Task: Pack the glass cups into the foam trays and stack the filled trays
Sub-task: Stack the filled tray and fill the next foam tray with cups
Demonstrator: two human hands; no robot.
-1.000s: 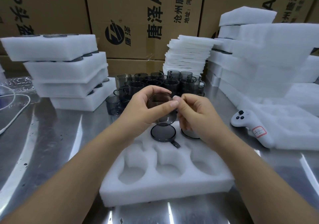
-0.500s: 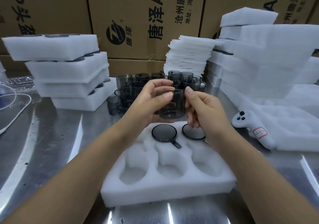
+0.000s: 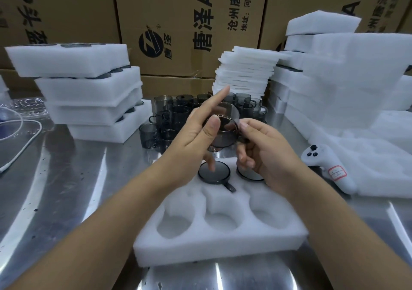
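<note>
A smoky grey glass cup [image 3: 224, 133] hangs tilted above the far edge of a white foam tray [image 3: 220, 231]. My right hand [image 3: 265, 153] grips it by the handle side. My left hand [image 3: 196, 138] touches its left rim with the thumb, while the index finger points up and away. Two cups sit in the tray's far row: the middle one [image 3: 214, 173] with its handle toward me, and the right one [image 3: 249, 174] partly hidden by my right hand. The three near pockets hold nothing. A cluster of loose grey cups [image 3: 171, 115] stands behind.
Stacked filled foam trays [image 3: 89, 93] rise at the left. A pile of thin foam sheets [image 3: 243, 75] and foam blocks [image 3: 345, 77] stand at the back right. A white controller [image 3: 327, 169] lies at the right, a white cable [image 3: 20, 147] at the left. Cardboard boxes [image 3: 189, 21] form the back wall.
The cup has tipped from upright to tilted between my hands. My left index finger has lifted off it and points upward.
</note>
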